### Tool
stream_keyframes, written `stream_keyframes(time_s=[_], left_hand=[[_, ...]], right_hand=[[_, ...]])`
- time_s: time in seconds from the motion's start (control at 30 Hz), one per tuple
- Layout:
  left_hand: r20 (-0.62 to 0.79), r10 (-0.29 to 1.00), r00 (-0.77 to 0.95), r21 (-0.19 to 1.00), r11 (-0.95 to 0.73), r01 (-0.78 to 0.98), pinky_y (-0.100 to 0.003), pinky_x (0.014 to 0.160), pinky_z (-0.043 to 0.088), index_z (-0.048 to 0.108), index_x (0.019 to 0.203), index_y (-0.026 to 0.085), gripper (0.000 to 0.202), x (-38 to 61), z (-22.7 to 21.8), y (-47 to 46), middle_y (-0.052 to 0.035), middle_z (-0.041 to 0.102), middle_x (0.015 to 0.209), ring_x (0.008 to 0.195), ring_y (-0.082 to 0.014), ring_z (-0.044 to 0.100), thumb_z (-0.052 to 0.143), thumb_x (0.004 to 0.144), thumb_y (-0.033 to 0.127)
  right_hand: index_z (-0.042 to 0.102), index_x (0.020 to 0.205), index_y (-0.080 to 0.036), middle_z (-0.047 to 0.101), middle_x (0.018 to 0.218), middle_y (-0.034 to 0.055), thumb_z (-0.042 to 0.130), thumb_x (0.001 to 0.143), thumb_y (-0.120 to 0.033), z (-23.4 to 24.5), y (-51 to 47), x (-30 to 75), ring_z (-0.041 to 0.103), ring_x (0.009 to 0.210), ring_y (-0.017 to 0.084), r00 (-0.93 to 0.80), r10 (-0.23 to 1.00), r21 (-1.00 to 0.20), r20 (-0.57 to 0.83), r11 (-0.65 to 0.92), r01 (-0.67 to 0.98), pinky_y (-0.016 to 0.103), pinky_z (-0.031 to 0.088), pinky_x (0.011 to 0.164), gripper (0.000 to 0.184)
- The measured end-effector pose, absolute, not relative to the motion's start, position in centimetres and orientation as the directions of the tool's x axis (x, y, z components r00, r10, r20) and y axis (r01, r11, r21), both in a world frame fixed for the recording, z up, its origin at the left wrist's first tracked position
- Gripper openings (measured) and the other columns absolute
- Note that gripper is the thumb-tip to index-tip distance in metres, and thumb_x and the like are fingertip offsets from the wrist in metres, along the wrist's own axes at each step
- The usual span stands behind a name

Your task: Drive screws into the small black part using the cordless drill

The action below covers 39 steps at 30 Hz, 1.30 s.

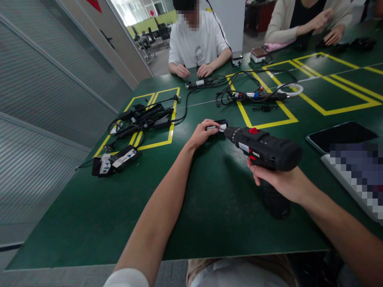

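My right hand (pixel 278 181) is wrapped round the grip of a black cordless drill (pixel 263 149) with red buttons, its chuck pointing left. My left hand (pixel 202 133) is closed in a pinch on a small black and silver part (pixel 218 126) lying on the green table (pixel 209 207), right at the tip of the drill. The drill's bit touches or nearly touches that part; the contact point is too small to make out.
A heap of black cables and adapters (pixel 143 117) and an opened black device (pixel 115 160) lie at left. More cables and tools (pixel 254 95) sit ahead inside yellow tape squares. A tablet (pixel 341 135) lies at right. Two other people sit across the table.
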<state>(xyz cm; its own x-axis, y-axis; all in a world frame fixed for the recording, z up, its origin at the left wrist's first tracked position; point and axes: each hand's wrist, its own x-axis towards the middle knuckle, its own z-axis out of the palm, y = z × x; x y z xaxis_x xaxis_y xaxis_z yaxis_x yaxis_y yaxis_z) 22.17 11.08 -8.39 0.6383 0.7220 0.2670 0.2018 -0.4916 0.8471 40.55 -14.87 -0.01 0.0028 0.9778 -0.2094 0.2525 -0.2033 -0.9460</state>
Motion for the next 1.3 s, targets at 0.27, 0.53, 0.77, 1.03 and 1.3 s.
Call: stream_keyframes(time_s=[0.27,0.53,0.77,1.03,1.3], left_hand=[[0.282,0.710,0.645,0.845,-0.502,0.185,-0.038,0.101,0.040,0.073,0.098,0.022,0.024,22.12,-8.54,11.15,-0.0042,0.059,0.110,0.109,-0.0206,0.054,0.065,0.078,0.033],[0.277,0.728,0.627,0.836,-0.504,0.216,-0.037,0.100,0.041,0.072,0.097,0.021,0.024,22.34,-8.36,10.88,-0.0046,0.059,0.109,0.108,-0.0199,0.055,0.068,0.075,0.029],[0.287,0.731,0.619,0.832,-0.511,0.218,-0.035,0.098,0.042,0.072,0.095,0.020,0.024,22.47,-8.41,10.82,-0.0051,0.059,0.108,0.105,-0.0189,0.056,0.070,0.073,0.025],[0.278,0.736,0.617,0.831,-0.506,0.229,-0.035,0.098,0.042,0.072,0.096,0.020,0.024,22.46,-8.34,10.75,-0.0048,0.058,0.109,0.105,-0.0189,0.056,0.070,0.072,0.025],[0.294,0.728,0.620,0.826,-0.519,0.218,-0.035,0.098,0.041,0.072,0.095,0.019,0.023,22.49,-8.39,10.81,-0.0050,0.058,0.107,0.104,-0.0183,0.056,0.070,0.072,0.023]], right_hand=[[0.062,0.088,-0.021,0.062,0.067,-0.0017,0.058,0.087,-0.033,0.13,-14.87,40.56,0.059,0.066,0.017,0.004,0.976,-0.934,-0.218,-0.210,0.290,0.035,0.044,0.075,0.013],[0.062,0.082,-0.020,0.062,0.064,-0.0010,0.057,0.086,-0.034,0.22,-14.78,40.52,0.059,0.067,0.018,0.008,0.975,-0.926,-0.224,-0.215,0.312,0.034,0.043,0.072,0.015],[0.061,0.078,-0.021,0.062,0.063,-0.0018,0.057,0.086,-0.032,0.27,-14.80,40.53,0.059,0.068,0.018,0.002,0.976,-0.927,-0.217,-0.206,0.315,0.034,0.043,0.077,0.014],[0.061,0.083,-0.021,0.062,0.066,-0.0018,0.057,0.087,-0.031,0.41,-14.79,40.62,0.059,0.068,0.018,-0.021,0.978,-0.928,-0.209,-0.192,0.320,0.035,0.042,0.078,0.012],[0.062,0.083,-0.021,0.062,0.065,-0.0021,0.057,0.087,-0.031,0.08,-14.76,40.65,0.059,0.068,0.018,-0.009,0.977,-0.931,-0.212,-0.200,0.305,0.034,0.042,0.077,0.012]])
